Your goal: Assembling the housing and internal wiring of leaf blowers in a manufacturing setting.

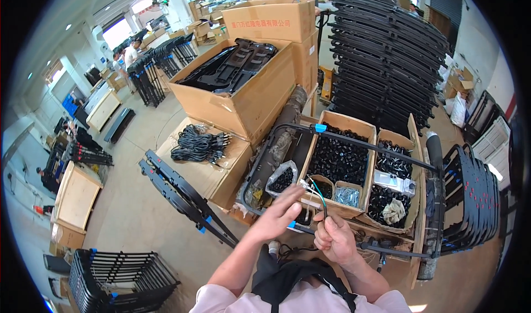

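My right hand [334, 238] is closed around a black cable, whose split end of thin wires [319, 189], one green and others pale, sticks up above the fist. Beside it, my left hand [281, 212] is held flat with fingers stretched out, near the wire tips; no object shows in it. Under both hands lies a black tubular frame [256, 166] with blue clips, resting across the work stand. Just beyond the hands is a carton [371, 163] of small black parts, with smaller boxes of black pieces and silver screws [347, 196] in its near end.
A second carton [414, 188] of black parts and screws stands at right. Bundled black cables [200, 145] lie on a box at left, near a large open carton [260, 102] of black panels. Stacked black frames [387, 53] rise behind; more frames [121, 277] stand lower left.
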{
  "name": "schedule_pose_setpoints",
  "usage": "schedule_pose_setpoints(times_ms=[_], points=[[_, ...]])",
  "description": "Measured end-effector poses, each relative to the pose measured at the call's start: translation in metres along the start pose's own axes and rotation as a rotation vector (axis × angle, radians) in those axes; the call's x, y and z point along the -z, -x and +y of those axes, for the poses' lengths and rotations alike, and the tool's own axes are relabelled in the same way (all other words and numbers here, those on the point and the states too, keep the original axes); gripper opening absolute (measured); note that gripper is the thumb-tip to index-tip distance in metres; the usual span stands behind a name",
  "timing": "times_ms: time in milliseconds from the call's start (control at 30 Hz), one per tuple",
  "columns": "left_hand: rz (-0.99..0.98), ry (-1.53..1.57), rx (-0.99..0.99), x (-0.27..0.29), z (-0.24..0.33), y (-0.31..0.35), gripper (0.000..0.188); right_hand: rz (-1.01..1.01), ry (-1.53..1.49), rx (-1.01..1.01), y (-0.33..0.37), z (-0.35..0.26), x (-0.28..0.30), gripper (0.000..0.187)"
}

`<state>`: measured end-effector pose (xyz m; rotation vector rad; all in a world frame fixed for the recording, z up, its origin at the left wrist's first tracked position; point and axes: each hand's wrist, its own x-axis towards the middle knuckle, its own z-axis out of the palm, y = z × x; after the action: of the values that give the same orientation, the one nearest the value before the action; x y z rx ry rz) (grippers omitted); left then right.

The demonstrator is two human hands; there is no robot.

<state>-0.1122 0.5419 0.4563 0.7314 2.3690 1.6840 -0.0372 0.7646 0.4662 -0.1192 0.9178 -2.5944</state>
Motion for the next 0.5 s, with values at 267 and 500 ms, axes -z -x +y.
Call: schedule_pose_setpoints(times_ms=[267, 500], points=[[0.244, 0.536, 0.17, -0.047, 0.014, 0.005, 0.053, 0.072, 0.352, -0.033, 0.015, 0.028, 0.033, 0.033], [0.319, 0.947, 0.414, -0.042, 0.007, 0.042, 0.038, -0.063, 0.708, -0.082, 0.014, 0.054, 0.045, 0.032]])
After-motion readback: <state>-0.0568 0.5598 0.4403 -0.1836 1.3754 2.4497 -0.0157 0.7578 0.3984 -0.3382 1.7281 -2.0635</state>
